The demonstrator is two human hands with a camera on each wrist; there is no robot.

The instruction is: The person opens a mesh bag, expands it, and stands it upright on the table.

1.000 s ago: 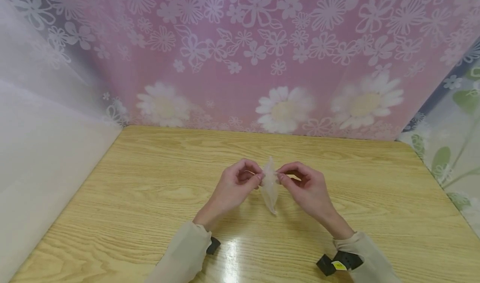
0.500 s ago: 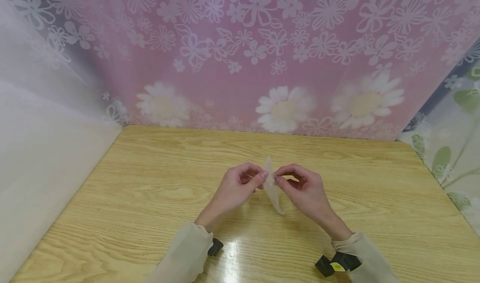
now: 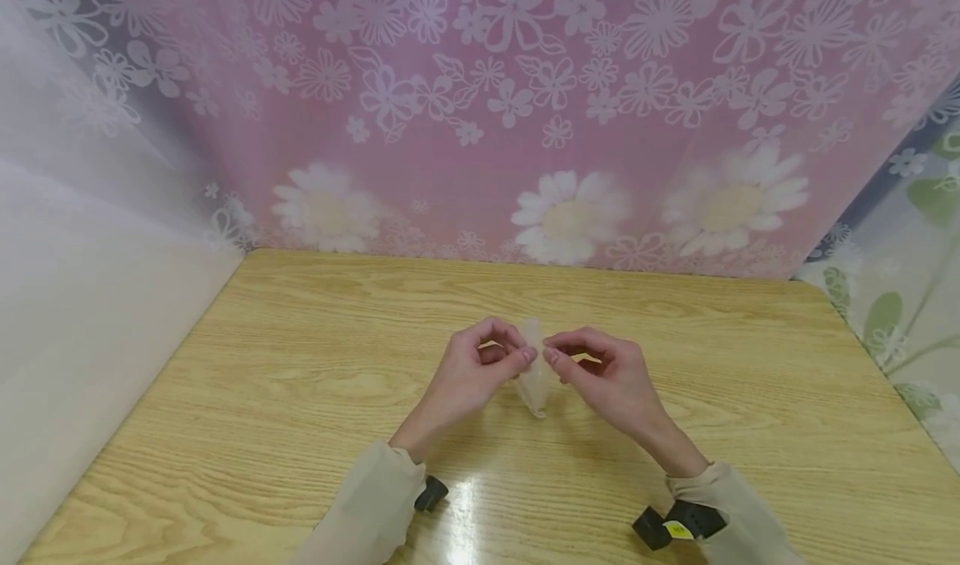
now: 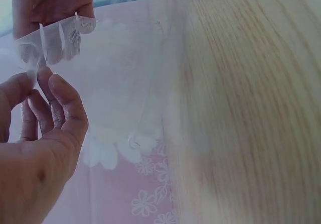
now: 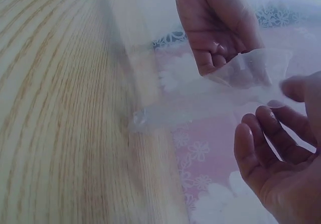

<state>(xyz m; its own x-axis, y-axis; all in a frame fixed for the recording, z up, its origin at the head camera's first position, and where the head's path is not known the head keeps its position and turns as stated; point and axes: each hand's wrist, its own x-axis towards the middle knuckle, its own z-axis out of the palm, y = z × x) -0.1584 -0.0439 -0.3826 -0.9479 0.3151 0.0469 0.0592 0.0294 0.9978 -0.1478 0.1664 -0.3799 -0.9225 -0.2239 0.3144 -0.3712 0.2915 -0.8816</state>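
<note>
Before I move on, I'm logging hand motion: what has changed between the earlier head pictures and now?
The left hand and right hand have drawn slightly closer together, and the plastic bag has swung its lower end leftward. The left hand still pinches it; whether the right does is hard to tell. The table and pink curtain look unchanged.

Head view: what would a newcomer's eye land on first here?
Probably the pink floral backdrop behind the wood-grain table, with big white daisies along its lower part. Next, the thin, see-through film over the table, pinched in the left hand's grip. The right hand's grip is at its other side, though whether it pinches too is unclear.
</note>
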